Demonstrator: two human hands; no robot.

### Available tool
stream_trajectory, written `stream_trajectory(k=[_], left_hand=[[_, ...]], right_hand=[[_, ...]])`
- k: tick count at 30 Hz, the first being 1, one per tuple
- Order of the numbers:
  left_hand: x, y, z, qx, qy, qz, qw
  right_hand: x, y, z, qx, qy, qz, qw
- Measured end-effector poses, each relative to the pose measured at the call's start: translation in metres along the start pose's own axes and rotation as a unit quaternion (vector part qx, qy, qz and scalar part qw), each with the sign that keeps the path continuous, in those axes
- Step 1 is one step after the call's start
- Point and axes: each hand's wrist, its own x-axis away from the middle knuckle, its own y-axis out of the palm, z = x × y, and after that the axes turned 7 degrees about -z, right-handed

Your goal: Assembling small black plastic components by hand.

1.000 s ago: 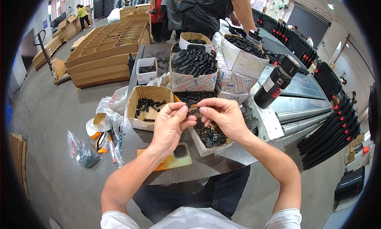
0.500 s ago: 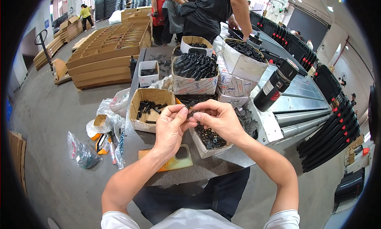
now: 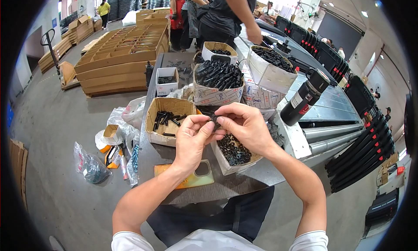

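Observation:
My left hand (image 3: 190,140) and my right hand (image 3: 247,128) meet over the near part of the table, fingertips pinched together. Between them is a small dark part (image 3: 213,118), mostly covered by the fingers; its exact kind I cannot make out. Just below my right hand stands an open white box (image 3: 237,168) of small black ring-like pieces. Left of my left hand is a cardboard box (image 3: 162,139) with several black bolt-like pins (image 3: 164,118). A yellowish phone case (image 3: 203,176) lies flat on the table near my left wrist.
Beyond my hands stand boxes heaped with black parts (image 3: 220,74). A black flask (image 3: 305,96) stands right, beside a roller conveyor (image 3: 333,131). Plastic bags (image 3: 93,166) lie on the floor at left. A person in dark clothes (image 3: 224,18) works across the table.
Both hands stay together around the small part, with slight finger shifts. The view has moved a little. The person across the table has moved an arm.

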Motion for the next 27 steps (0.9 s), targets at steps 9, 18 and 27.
stream_trajectory(k=[9, 18, 27], left_hand=[[0.004, 0.005, -0.002, 0.017, -0.090, -0.072, 0.993], [0.004, 0.008, 0.004, -0.001, -0.106, -0.095, 0.990], [-0.005, -0.003, 0.031, -0.152, -0.036, -0.105, 0.982]], right_hand=[[-0.088, -0.038, -0.019, 0.169, -0.100, 0.050, 0.979], [-0.137, -0.036, -0.006, 0.242, 0.013, -0.071, 0.968], [-0.136, -0.033, -0.005, 0.356, -0.013, -0.074, 0.932]])
